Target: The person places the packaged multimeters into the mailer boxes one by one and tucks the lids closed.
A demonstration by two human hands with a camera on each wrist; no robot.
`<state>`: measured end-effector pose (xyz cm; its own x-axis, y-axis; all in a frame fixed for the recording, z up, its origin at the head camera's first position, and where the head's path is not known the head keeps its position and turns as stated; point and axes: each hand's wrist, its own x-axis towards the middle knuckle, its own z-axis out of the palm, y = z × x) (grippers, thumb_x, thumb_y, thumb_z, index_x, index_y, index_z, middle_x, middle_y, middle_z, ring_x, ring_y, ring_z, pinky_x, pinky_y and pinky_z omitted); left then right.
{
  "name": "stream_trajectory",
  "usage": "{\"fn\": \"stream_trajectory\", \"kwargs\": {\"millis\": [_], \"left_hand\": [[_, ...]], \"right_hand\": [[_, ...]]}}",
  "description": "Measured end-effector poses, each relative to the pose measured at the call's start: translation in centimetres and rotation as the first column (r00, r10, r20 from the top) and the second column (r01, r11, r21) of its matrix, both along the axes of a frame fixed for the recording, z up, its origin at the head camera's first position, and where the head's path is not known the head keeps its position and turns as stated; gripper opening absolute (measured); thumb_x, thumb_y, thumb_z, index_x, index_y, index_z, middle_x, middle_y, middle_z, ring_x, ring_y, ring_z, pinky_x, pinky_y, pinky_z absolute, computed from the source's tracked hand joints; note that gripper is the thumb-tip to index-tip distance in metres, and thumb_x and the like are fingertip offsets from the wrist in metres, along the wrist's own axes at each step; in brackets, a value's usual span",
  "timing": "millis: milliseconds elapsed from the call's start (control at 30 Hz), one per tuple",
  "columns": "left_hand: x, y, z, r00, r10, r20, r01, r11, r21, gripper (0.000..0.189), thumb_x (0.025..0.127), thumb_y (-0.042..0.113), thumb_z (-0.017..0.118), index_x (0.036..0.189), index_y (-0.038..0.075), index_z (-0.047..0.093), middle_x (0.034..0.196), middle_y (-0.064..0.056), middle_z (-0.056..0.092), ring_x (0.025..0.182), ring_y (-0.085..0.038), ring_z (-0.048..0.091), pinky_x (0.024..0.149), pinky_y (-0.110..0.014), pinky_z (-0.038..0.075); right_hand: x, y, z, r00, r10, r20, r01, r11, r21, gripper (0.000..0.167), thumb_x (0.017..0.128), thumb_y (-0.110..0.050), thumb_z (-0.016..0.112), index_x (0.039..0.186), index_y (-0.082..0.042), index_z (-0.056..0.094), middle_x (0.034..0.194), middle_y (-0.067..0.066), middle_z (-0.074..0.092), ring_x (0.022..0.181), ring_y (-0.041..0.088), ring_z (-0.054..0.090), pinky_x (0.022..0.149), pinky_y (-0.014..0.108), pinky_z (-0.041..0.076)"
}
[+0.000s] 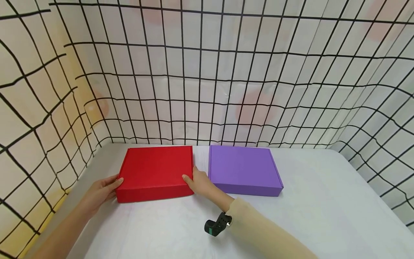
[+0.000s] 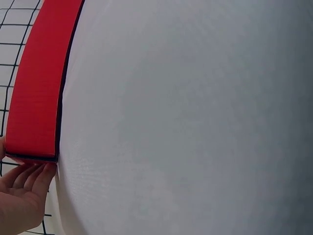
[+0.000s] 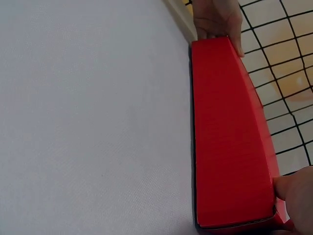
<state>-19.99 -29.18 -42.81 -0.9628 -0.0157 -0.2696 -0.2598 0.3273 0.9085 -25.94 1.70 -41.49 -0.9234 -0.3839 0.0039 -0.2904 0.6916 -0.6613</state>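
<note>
A flat red box (image 1: 155,172), lid down, is at the left of the white table, with a hand at each end. My left hand (image 1: 98,194) grips its left end, thumb on the top near the front corner and fingers along the side. On the opposite end my right hand (image 1: 202,183) holds the front right corner, its thumb on top; most of its fingers are hidden behind the box. The left wrist view shows the left hand (image 2: 24,200) with its fingers against the box's end. Whether the box touches the table cannot be told.
A closed purple box (image 1: 244,169) lies just right of the red one, close to my right hand. Black wire grid (image 1: 200,90) stands behind and at both sides of the white table (image 1: 323,208). A dark watch-like band (image 1: 218,225) is by the right wrist.
</note>
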Motion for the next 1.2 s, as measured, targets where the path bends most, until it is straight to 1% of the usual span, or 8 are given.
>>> {"fn": "stream_trajectory", "kwargs": {"millis": [300,433,533,700,833,933,1100,1200], "left_hand": [[-0.1,-0.1,0.2,0.997,-0.03,-0.067,0.018,0.986,-0.166,0.072,0.094,0.039,0.05,0.142,-0.007,0.022,0.137,-0.032,0.038,0.11,-0.034,0.056,0.081,-0.029,0.053],[-0.2,0.0,0.9,0.975,-0.083,-0.206,0.007,0.939,-0.345,0.07,0.09,0.038,0.056,0.138,-0.007,0.033,0.131,-0.031,0.045,0.113,-0.044,0.052,0.077,-0.036,0.055],[-0.3,0.1,1.5,0.951,-0.127,-0.281,-0.032,0.866,-0.498,0.071,0.085,0.04,0.063,0.133,-0.008,0.042,0.123,-0.031,0.052,0.106,-0.048,0.054,0.071,-0.041,0.055],[-0.4,-0.1,2.4,0.887,-0.269,-0.376,-0.058,0.742,-0.668,0.056,0.078,0.029,0.073,0.121,-0.003,0.057,0.12,-0.027,0.056,0.091,-0.046,0.061,0.064,-0.036,0.056],[-0.7,-1.0,3.0,0.793,-0.481,-0.374,0.054,0.667,-0.743,0.043,0.079,0.017,0.072,0.116,-0.002,0.062,0.123,-0.027,0.054,0.098,-0.041,0.06,0.048,-0.018,0.042],[-0.9,-1.2,3.8,0.742,-0.601,-0.297,0.146,0.577,-0.803,0.043,0.081,0.016,0.069,0.117,-0.005,0.06,0.124,-0.029,0.053,0.101,-0.041,0.058,0.047,-0.018,0.037],[-1.0,-0.8,4.9,0.764,-0.63,-0.135,0.242,0.474,-0.847,0.052,0.079,0.028,0.07,0.12,-0.002,0.059,0.126,-0.027,0.053,0.075,-0.027,0.063,0.053,-0.02,0.043],[-1.1,-0.2,5.3,0.797,-0.6,-0.062,0.278,0.456,-0.845,0.062,0.073,0.031,0.074,0.124,0.0,0.057,0.128,-0.026,0.051,0.059,-0.014,0.051,0.046,-0.018,0.034]], "right_hand": [[0.1,0.1,-0.1,1.0,-0.002,-0.015,0.002,1.0,-0.01,0.051,0.092,-0.021,0.055,0.122,0.017,0.04,0.091,0.022,0.062,0.083,0.032,0.063,0.065,0.038,0.053],[0.1,0.1,-0.1,1.0,-0.011,-0.004,0.011,1.0,-0.013,0.052,0.092,-0.021,0.054,0.124,0.017,0.039,0.089,0.021,0.062,0.082,0.03,0.064,0.064,0.036,0.053],[0.0,0.1,-0.2,1.0,-0.015,-0.003,0.015,1.0,-0.011,0.051,0.092,-0.022,0.054,0.124,0.016,0.04,0.089,0.02,0.062,0.082,0.031,0.064,0.065,0.037,0.053],[0.1,0.0,-0.3,1.0,-0.003,-0.026,0.003,1.0,-0.013,0.049,0.092,-0.022,0.054,0.121,0.016,0.042,0.09,0.022,0.062,0.084,0.034,0.063,0.069,0.042,0.053],[0.1,-0.1,-0.2,1.0,-0.004,-0.008,0.004,1.0,-0.017,0.054,0.093,-0.022,0.054,0.126,0.017,0.038,0.091,0.022,0.062,0.084,0.033,0.064,0.069,0.042,0.054],[0.0,-0.1,-0.2,1.0,-0.007,-0.002,0.007,1.0,-0.014,0.054,0.093,-0.023,0.054,0.127,0.016,0.038,0.093,0.022,0.063,0.085,0.032,0.064,0.069,0.041,0.054],[-0.1,-0.1,-0.2,1.0,-0.01,0.025,0.01,1.0,-0.003,0.053,0.093,-0.024,0.054,0.127,0.014,0.038,0.094,0.021,0.062,0.086,0.031,0.064,0.069,0.039,0.054],[-0.2,-0.1,-0.2,1.0,-0.014,0.028,0.015,1.0,-0.003,0.054,0.093,-0.024,0.054,0.128,0.014,0.038,0.093,0.02,0.062,0.085,0.031,0.064,0.068,0.039,0.054]]}}
